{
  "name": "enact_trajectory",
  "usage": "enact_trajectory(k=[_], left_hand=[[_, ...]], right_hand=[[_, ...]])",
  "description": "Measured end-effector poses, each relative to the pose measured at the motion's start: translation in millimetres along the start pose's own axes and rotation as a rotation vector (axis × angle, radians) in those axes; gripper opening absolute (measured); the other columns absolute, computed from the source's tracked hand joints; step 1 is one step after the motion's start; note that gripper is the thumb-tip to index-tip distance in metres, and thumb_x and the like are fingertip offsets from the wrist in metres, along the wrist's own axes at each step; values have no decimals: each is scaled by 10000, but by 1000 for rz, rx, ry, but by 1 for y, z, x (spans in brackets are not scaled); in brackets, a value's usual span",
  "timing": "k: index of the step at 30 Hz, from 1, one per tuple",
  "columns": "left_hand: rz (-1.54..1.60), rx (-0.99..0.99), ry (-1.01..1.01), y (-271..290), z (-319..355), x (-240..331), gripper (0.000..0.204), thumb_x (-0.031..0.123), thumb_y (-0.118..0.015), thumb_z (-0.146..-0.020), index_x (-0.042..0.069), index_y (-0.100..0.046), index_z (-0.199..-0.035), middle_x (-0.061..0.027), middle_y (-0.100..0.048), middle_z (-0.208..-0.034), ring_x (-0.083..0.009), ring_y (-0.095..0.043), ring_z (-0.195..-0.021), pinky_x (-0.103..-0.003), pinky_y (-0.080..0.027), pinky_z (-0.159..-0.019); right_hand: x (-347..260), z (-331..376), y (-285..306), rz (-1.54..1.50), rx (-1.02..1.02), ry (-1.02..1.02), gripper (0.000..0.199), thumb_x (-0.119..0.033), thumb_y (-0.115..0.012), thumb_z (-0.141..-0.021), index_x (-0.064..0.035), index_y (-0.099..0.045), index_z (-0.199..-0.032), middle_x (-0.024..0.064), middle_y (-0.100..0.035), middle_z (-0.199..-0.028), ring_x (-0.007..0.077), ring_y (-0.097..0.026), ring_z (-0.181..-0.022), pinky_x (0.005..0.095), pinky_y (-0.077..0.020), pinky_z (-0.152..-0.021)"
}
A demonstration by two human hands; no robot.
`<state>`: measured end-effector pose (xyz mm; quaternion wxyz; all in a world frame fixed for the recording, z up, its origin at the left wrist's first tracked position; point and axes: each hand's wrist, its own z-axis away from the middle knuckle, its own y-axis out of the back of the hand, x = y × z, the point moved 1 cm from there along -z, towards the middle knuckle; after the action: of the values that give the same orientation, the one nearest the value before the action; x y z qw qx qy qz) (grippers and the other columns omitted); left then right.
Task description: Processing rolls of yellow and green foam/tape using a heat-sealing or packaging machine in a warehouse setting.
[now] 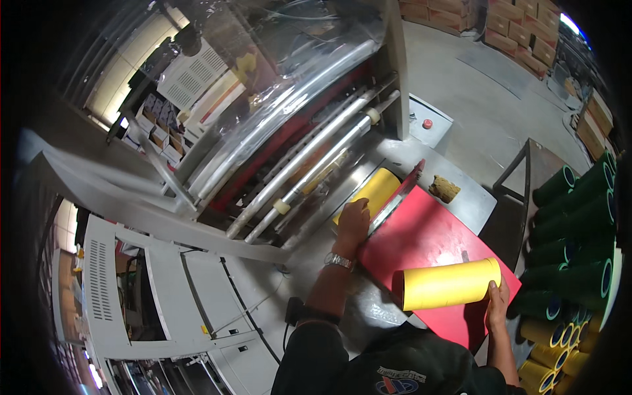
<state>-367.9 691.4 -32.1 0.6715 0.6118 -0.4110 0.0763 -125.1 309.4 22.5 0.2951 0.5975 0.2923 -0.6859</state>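
Note:
My right hand [498,304] grips the right end of a yellow roll [451,284], thumb against its side. This roll lies across the near part of a red sheet-like surface [421,230], and its left end shows a dark rim. My left hand [354,222], with a metal watch on the wrist, has its fingers bent onto a second yellow roll [380,187]. That second roll lies beyond a red-edged bar [403,194], beside the machine's metal rollers; part of it is hidden by my hand.
A large machine frame with metal rollers [309,164] and clear film stands ahead and left. A brown sponge-like block [444,189] lies on the metal plate. Stacked green rolls [573,217] and yellow rolls [546,355] are at right. A red button [427,124] sits on a white box.

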Motion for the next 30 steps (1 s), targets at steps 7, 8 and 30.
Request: enact_trajectory(k=[7,8,30], left_hand=[[308,203,59,22,6,-2,448,189,-688,-892,57,-602,-1312,-174,-667,-1226,-325,-644,-1122,-415,-497,-977],[530,136,107,22,18,8,466,214,-691,-915,58,-586,-1342,-153,-660,-1274,-287,-645,-1153,-390,-509,-965],[349,-252,-404,16,176,123,921,190,-885,-686,29,-394,-1447,-226,-468,-1403,-404,-468,-1322,-462,-416,-1090]], right_hand=[[-4,0,1,23,-6,1,427,-294,-544,-1021,50,-564,-1271,68,-642,-1092,145,-592,-1005,294,-459,-898],[-5,0,1,35,8,9,424,-299,-543,-1022,47,-566,-1266,64,-641,-1085,143,-591,-997,292,-460,-890],[-23,-8,-19,204,76,140,516,-219,-603,-971,14,-440,-1402,121,-548,-1295,214,-515,-1220,345,-379,-1075]])
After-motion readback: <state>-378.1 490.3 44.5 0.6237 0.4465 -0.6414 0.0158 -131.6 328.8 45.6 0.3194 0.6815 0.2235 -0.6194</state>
